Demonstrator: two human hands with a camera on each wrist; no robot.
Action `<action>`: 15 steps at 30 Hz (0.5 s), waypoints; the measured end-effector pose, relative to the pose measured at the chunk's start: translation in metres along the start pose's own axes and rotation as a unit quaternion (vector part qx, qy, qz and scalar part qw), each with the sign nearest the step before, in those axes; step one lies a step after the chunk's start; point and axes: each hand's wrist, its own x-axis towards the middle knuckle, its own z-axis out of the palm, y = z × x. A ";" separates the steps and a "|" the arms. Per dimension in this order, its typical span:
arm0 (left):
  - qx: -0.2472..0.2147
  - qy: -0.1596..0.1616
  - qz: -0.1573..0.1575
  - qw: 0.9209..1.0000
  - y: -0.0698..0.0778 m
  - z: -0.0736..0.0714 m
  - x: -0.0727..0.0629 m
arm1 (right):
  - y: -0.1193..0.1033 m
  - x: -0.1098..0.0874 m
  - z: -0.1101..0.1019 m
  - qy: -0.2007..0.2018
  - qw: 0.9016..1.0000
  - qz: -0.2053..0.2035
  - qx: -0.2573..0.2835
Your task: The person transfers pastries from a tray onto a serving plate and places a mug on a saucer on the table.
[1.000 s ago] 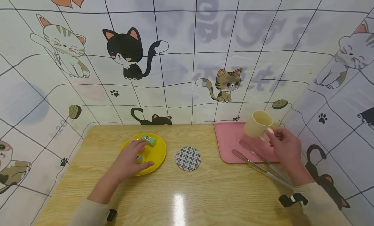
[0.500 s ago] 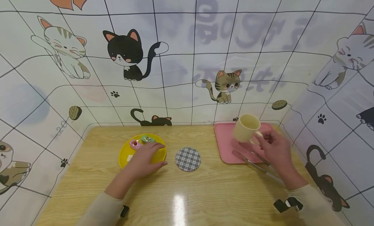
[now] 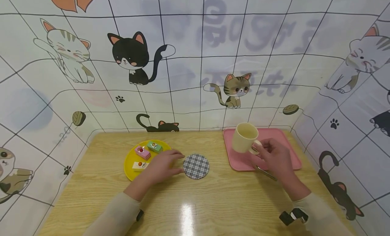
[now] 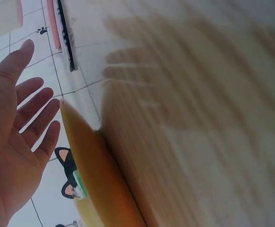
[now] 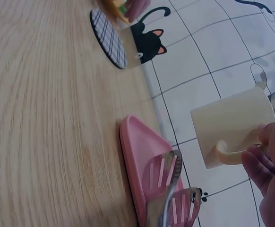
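A cream mug [image 3: 242, 141] hangs over the pink tray [image 3: 289, 149], upright in the head view. My right hand [image 3: 275, 159] pinches its handle [image 5: 229, 157] between thumb and fingers. My left hand [image 3: 163, 166] hovers with relaxed, spread fingers between the yellow plate [image 3: 128, 159] and a round plaid coaster [image 3: 196, 166], fingertips right by the coaster's left edge. Nothing is in that palm in the left wrist view. Metal tongs with slotted heads [image 5: 174, 172] lie on the tray, mostly hidden by my right hand in the head view.
On the plate lie small cake-like pieces: a pink one [image 3: 142, 152], a green one [image 3: 155, 147] and a cream one [image 3: 140, 166]. A cat-print wall covering [image 3: 189, 93] stands right behind the wooden table [image 3: 213, 202].
My right hand has carried the mug leftward across the tray and slightly lower. The left hand has moved right from above the plate to beside the coaster, uncovering the cakes.
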 end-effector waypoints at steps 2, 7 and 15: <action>-0.003 -0.005 0.007 1.000 0.001 0.003 0.003 | -0.002 -0.001 0.004 -0.007 1.000 -0.004 0.000; 0.009 -0.011 0.025 1.000 0.000 0.009 0.008 | -0.008 -0.002 0.015 -0.023 1.000 -0.010 -0.005; 0.033 -0.038 0.015 0.999 0.002 0.013 0.014 | -0.020 -0.006 0.032 -0.062 0.998 -0.006 0.020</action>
